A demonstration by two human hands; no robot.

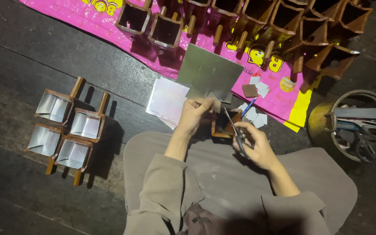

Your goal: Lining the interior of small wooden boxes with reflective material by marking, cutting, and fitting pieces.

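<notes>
With the left hand [193, 114] pinching the foil sheet [209, 74] by one corner (it flops) and the right hand [255, 146] gripping scissors [236, 132], a cut could likely wander.

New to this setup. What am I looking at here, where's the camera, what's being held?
There is no machine here: a person works with two bare hands, seated on a dark wooden floor. The single picture comes from a camera on the person's head, looking down over their lap.

The left hand holds up a shiny metal sheet by its lower edge. The right hand holds scissors, blades pointing toward the sheet.

To the left stand four wooden scoop-like boxes with handles, lined in silver. Along the top, unlined boxes sit on a pink plastic sheet. A stack of pale sheets lies ahead, small offcuts nearby. On the right, a round container holds more scissors and tools.
</notes>
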